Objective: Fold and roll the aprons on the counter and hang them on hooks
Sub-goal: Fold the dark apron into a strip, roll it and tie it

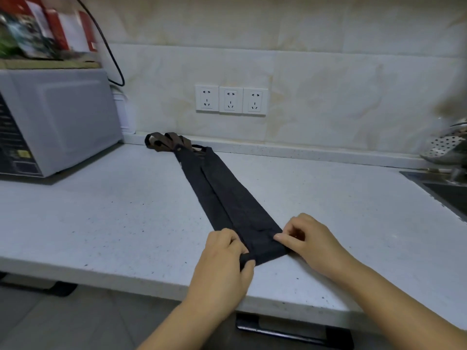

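2 hands sit at the near end of the apron (227, 193), a narrow folded strip on the counter (101, 210). Left hand (225, 258) pinches the started roll's left edge, right hand (310, 238) its right. Long axis runs away from the grip, up-left to the brown straps (166, 141) by the wall; hands abt equally near. Sink (447, 193) at right: contents hidden.

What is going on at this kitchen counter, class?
A person is working on a dark apron that lies folded into a long narrow strip on the white counter. The left-hand grip and the right-hand grip pinch its near end, which is turned over into the start of a roll. The brown straps lie bunched at the far end by the wall. Nothing is hung yet.
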Demonstrator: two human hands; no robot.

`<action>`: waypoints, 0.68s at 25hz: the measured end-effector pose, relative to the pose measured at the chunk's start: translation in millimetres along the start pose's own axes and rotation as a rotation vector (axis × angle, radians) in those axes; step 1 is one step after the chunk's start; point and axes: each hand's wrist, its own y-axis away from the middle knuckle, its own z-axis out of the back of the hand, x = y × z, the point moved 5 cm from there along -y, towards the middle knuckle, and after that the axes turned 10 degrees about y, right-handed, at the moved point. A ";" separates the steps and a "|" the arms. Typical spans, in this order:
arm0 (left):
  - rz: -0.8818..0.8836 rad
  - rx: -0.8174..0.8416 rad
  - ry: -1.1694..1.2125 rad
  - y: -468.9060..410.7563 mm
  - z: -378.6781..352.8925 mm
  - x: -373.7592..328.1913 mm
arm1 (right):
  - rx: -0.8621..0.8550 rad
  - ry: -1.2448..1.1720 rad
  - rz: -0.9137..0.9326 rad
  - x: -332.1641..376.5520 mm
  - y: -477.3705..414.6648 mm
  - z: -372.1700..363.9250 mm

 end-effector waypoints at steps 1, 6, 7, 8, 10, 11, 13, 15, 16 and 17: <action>0.016 -0.015 0.003 5.2 1.1 -0.9 | 0.011 -0.014 0.016 0.4 -0.8 -2.3; 0.049 -0.066 0.072 19.9 8.7 3.3 | 0.284 -0.150 0.066 -3.0 5.5 -6.9; 0.052 -0.077 0.068 20.6 8.6 3.9 | 0.304 -0.153 0.077 -3.7 5.8 -6.4; 0.057 -0.089 0.051 20.7 8.0 4.0 | 0.296 -0.149 0.081 -4.8 4.9 -6.0; 0.062 -0.135 0.015 19.7 7.4 3.4 | 0.250 -0.156 0.073 -3.5 2.0 -5.7; 0.064 -0.158 0.008 19.8 8.2 3.2 | 0.238 -0.163 0.067 -1.8 0.5 -5.9; 0.061 -0.171 0.006 19.9 9.1 5.3 | 0.239 -0.157 0.053 -0.5 -4.5 -5.6; 0.053 -0.159 0.014 19.7 9.8 9.3 | 0.248 -0.120 0.031 -0.8 -11.3 -6.6; 0.055 -0.161 0.015 18.6 11.0 10.7 | 0.251 -0.097 0.024 0.0 -13.8 -7.3; 0.060 -0.168 0.004 17.8 11.5 12.8 | 0.250 -0.093 0.018 1.1 -14.9 -9.3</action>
